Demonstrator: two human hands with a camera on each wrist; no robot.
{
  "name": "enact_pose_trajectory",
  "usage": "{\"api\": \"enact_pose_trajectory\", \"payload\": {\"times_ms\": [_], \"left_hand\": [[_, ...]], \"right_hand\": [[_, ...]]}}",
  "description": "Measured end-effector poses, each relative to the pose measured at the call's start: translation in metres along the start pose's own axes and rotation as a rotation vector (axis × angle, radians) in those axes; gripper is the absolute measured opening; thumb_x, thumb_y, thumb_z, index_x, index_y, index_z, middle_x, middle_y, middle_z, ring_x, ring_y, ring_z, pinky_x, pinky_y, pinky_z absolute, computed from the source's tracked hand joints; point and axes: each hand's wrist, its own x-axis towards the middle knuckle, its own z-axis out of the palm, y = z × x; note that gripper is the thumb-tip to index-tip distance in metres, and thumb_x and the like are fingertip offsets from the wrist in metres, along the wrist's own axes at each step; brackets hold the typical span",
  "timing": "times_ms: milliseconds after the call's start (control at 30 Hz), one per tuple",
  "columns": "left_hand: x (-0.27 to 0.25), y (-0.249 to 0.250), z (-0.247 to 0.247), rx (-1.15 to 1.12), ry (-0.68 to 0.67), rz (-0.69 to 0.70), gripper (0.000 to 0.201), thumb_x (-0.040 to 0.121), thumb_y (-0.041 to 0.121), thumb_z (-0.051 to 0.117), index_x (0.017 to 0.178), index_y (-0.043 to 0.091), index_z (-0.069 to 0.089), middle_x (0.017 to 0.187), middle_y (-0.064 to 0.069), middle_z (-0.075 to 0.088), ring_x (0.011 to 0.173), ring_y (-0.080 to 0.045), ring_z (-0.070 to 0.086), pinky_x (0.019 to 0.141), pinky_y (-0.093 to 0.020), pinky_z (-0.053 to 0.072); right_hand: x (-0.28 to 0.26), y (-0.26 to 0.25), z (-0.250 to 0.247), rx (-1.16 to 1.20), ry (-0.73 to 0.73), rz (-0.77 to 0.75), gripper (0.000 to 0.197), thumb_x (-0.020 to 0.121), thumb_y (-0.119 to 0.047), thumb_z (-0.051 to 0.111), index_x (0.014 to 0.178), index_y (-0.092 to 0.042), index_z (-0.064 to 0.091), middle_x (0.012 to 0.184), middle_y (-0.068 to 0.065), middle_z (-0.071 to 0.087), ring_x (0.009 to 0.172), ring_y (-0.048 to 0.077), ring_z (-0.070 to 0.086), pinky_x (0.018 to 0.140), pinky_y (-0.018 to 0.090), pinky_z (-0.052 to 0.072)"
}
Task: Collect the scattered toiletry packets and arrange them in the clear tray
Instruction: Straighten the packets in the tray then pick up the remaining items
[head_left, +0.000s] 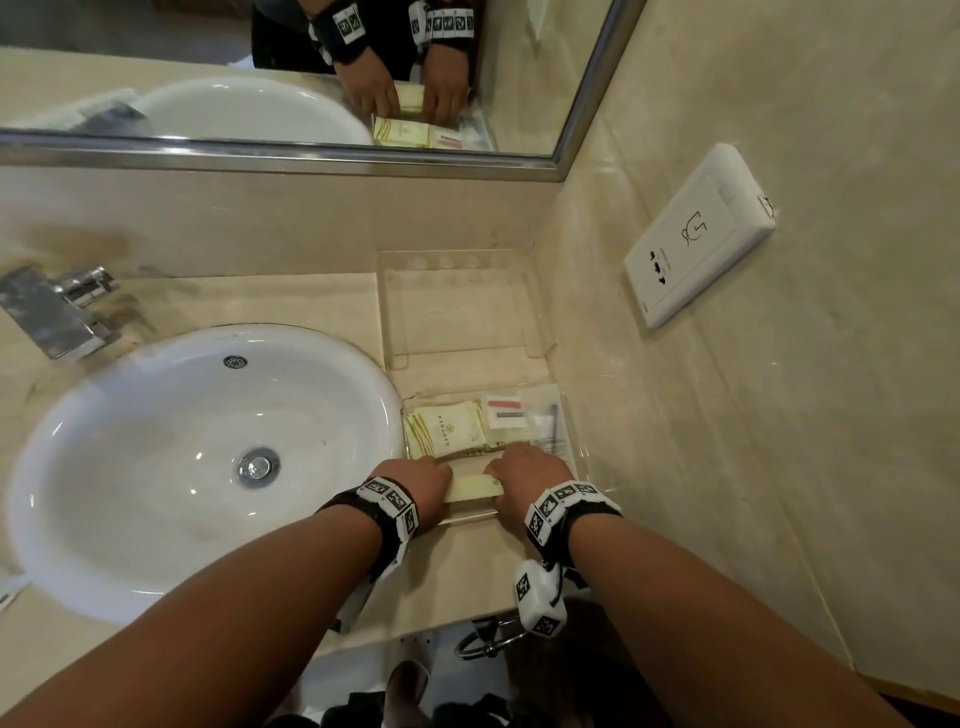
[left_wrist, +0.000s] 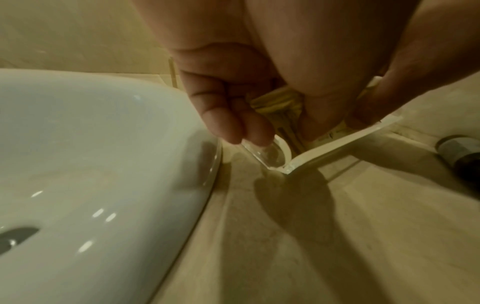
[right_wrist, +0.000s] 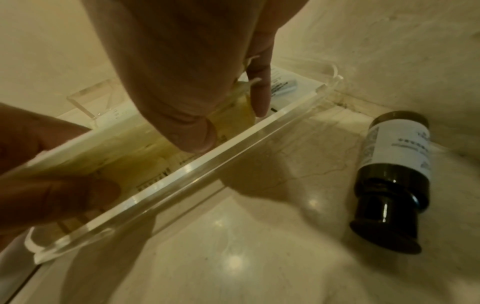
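A clear tray (head_left: 571, 447) sits on the counter between the sink and the right wall. Cream toiletry packets (head_left: 451, 427) lie in its far left part, with a white red-striped packet (head_left: 503, 410) beside them. My left hand (head_left: 441, 480) and right hand (head_left: 501, 475) each pinch an end of a cream packet (head_left: 471, 488) standing at the tray's near wall. In the right wrist view my right hand (right_wrist: 228, 125) has thumb and forefinger on either side of the packet (right_wrist: 145, 148), behind the tray's front wall (right_wrist: 213, 164). In the left wrist view my left hand (left_wrist: 283, 127) curls at the tray's corner (left_wrist: 324, 152).
A white sink (head_left: 197, 457) lies close to the tray's left, with a chrome tap (head_left: 57, 312) behind it. A clear acrylic stand (head_left: 457, 312) is behind the tray. A dark bottle (right_wrist: 394, 174) lies on the counter right of the tray. A wall socket (head_left: 696, 239) is on the right wall.
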Motion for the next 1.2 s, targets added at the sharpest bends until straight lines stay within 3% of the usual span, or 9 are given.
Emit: {"api": "enact_pose_trajectory", "payload": {"times_ms": [167, 333, 533, 667, 733, 833, 933, 1067, 1200], "left_hand": [[-0.002, 0.000, -0.001, 0.032, 0.006, 0.020, 0.044, 0.094, 0.052, 0.045, 0.122, 0.018, 0.053, 0.116, -0.006, 0.060, 0.102, -0.028, 0.063, 0.081, -0.039, 0.050], [-0.007, 0.001, -0.003, 0.035, 0.049, 0.034, 0.056, 0.088, 0.065, 0.043, 0.121, 0.020, 0.052, 0.116, -0.004, 0.059, 0.100, -0.027, 0.062, 0.072, -0.036, 0.045], [-0.009, 0.005, -0.004, 0.041, 0.034, 0.027, 0.050, 0.094, 0.059, 0.042, 0.123, 0.020, 0.051, 0.118, -0.005, 0.060, 0.102, -0.027, 0.063, 0.078, -0.038, 0.049], [-0.010, 0.009, -0.006, 0.034, 0.041, 0.019, 0.053, 0.093, 0.063, 0.040, 0.119, 0.018, 0.054, 0.114, -0.005, 0.059, 0.099, -0.027, 0.063, 0.071, -0.036, 0.045], [-0.011, 0.009, -0.002, -0.006, 0.045, 0.008, 0.047, 0.097, 0.055, 0.039, 0.118, 0.016, 0.055, 0.116, -0.006, 0.056, 0.099, -0.029, 0.063, 0.074, -0.037, 0.047], [-0.012, 0.008, 0.002, -0.024, 0.018, 0.001, 0.026, 0.096, 0.027, 0.043, 0.116, 0.013, 0.054, 0.120, -0.009, 0.053, 0.097, -0.031, 0.063, 0.078, -0.040, 0.051], [-0.015, 0.008, 0.001, 0.002, -0.036, 0.000, 0.028, 0.089, 0.009, 0.052, 0.117, 0.012, 0.051, 0.122, -0.010, 0.051, 0.096, -0.032, 0.064, 0.075, -0.040, 0.052], [-0.017, 0.009, -0.001, 0.017, -0.042, -0.006, 0.030, 0.087, 0.007, 0.054, 0.117, 0.012, 0.052, 0.122, -0.010, 0.051, 0.096, -0.032, 0.064, 0.075, -0.041, 0.053], [-0.019, 0.004, 0.003, 0.003, 0.003, 0.009, 0.027, 0.088, 0.014, 0.053, 0.115, 0.014, 0.053, 0.122, -0.009, 0.050, 0.092, -0.032, 0.065, 0.072, -0.039, 0.052]], "right_hand": [[-0.002, -0.002, 0.000, -0.036, 0.016, 0.012, 0.045, 0.089, -0.029, 0.062, 0.133, -0.031, 0.057, 0.121, 0.004, 0.049, 0.115, 0.025, 0.049, 0.090, 0.039, 0.050], [-0.006, -0.002, -0.002, 0.016, 0.019, 0.013, 0.054, 0.084, -0.032, 0.062, 0.137, -0.032, 0.050, 0.126, 0.003, 0.050, 0.119, 0.026, 0.047, 0.095, 0.041, 0.047], [-0.011, -0.002, -0.005, 0.027, 0.006, -0.005, 0.058, 0.080, -0.042, 0.059, 0.136, -0.034, 0.049, 0.127, 0.003, 0.052, 0.120, 0.025, 0.050, 0.094, 0.043, 0.049], [-0.014, -0.005, -0.005, 0.006, 0.015, -0.005, 0.046, 0.078, -0.042, 0.053, 0.122, -0.030, 0.059, 0.117, 0.002, 0.056, 0.109, 0.025, 0.057, 0.087, 0.042, 0.052], [-0.016, -0.006, -0.006, 0.006, 0.032, 0.005, 0.036, 0.079, -0.038, 0.049, 0.109, -0.025, 0.063, 0.110, 0.003, 0.058, 0.101, 0.026, 0.060, 0.082, 0.040, 0.053], [-0.018, -0.006, -0.004, -0.037, 0.036, -0.009, 0.033, 0.085, -0.029, 0.044, 0.111, -0.021, 0.063, 0.111, 0.006, 0.062, 0.096, 0.026, 0.061, 0.081, 0.042, 0.053], [-0.018, -0.009, -0.003, -0.105, 0.038, -0.034, 0.027, 0.083, -0.016, 0.054, 0.109, -0.021, 0.061, 0.106, 0.006, 0.062, 0.092, 0.026, 0.062, 0.080, 0.041, 0.053], [-0.016, -0.012, -0.002, -0.144, 0.011, -0.033, 0.038, 0.076, -0.012, 0.063, 0.112, -0.023, 0.059, 0.106, 0.005, 0.062, 0.098, 0.027, 0.062, 0.087, 0.042, 0.050], [-0.019, -0.011, 0.001, -0.169, 0.059, -0.035, 0.037, 0.078, -0.017, 0.060, 0.113, -0.026, 0.058, 0.106, 0.005, 0.063, 0.100, 0.029, 0.061, 0.089, 0.043, 0.047]]}}
